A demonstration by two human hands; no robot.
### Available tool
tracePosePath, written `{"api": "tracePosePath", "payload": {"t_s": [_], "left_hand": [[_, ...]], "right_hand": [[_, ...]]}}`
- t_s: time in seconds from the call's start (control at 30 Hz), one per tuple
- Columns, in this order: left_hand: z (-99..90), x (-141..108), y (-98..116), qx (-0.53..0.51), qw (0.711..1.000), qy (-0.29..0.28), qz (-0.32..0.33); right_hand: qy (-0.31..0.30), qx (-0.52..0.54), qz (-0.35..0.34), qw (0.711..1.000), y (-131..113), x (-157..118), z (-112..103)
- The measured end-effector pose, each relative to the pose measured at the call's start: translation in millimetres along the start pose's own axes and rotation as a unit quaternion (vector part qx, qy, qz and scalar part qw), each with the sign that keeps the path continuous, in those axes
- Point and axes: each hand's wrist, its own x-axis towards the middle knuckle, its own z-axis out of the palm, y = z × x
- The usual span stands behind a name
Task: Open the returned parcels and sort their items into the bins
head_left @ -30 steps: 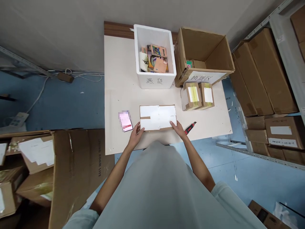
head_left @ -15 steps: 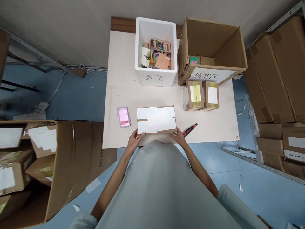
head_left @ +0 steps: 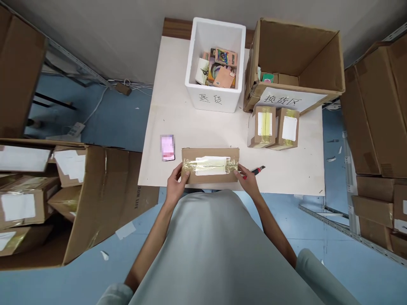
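Note:
A long cardboard box (head_left: 210, 178) is at the table's front edge, its taped, labelled side facing me. Shiny yellowish tape runs along that side over a white label (head_left: 203, 166). My left hand (head_left: 177, 183) grips the box's left end, thumb on the near face. On the opposite end my right hand (head_left: 248, 180) holds it the same way. A red and black box cutter (head_left: 258, 170) lies just beyond my right fingers, partly hidden by them. Left of the box lies a phone (head_left: 167, 148) with a blurred pink screen.
A white foam box (head_left: 216, 99) with books stands at the back. To its right is a large open carton (head_left: 305, 57), with two small taped boxes (head_left: 262, 127) in front. A big carton of parcels (head_left: 101, 199) stands at left; shelving (head_left: 352, 228) is at right.
The box has been turned: its plain white side faced me before, and now its taped, labelled side does. Both hands have shifted up onto its ends. The camera view has moved slightly.

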Motion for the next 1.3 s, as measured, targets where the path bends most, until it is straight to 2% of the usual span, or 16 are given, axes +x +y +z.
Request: {"api": "tracePosePath", "payload": {"t_s": [0.17, 0.27, 0.4, 0.5, 0.63, 0.73, 0.93, 1.1, 1.17, 1.3], "left_hand": [[-2.0, 9, -4, 0.062, 0.997, -0.032, -0.016], [-10.1, 10, -11, 0.059, 0.995, -0.077, -0.007], [-13.8, 16, -27, 0.032, 0.992, -0.119, -0.022], [-8.5, 23, -36, 0.027, 0.994, -0.101, -0.042], [-3.5, 26, -38, 0.034, 0.998, -0.055, -0.009], [-6.5, 21, -36, 0.023, 0.997, -0.066, -0.012], [-24.3, 9, -21, 0.022, 0.998, -0.056, -0.012], [-27.6, 27, -2, 0.056, 0.998, -0.007, 0.0], [-22.8, 42, -1, 0.054, 0.998, -0.019, -0.012], [-15.2, 60, -11, 0.037, 0.993, -0.083, -0.076]], "right_hand": [[-0.035, 0.025, 0.018, 0.999, 2, 5, 12], [-0.064, 0.033, 0.019, 0.997, 4, 4, 14], [-0.06, 0.035, 0.026, 0.997, 12, 7, 21], [-0.046, 0.038, 0.025, 0.998, 17, 11, 31], [-0.029, 0.046, 0.002, 0.999, 15, 14, 37], [-0.036, 0.051, -0.005, 0.998, 14, 13, 34], [0.011, 0.017, 0.011, 1.0, 1, 6, 24], [0.059, -0.004, 0.042, 0.997, -23, 24, 22], [0.059, -0.03, 0.071, 0.995, -26, 38, 26], [0.03, -0.055, 0.094, 0.994, -16, 52, 41]]}}
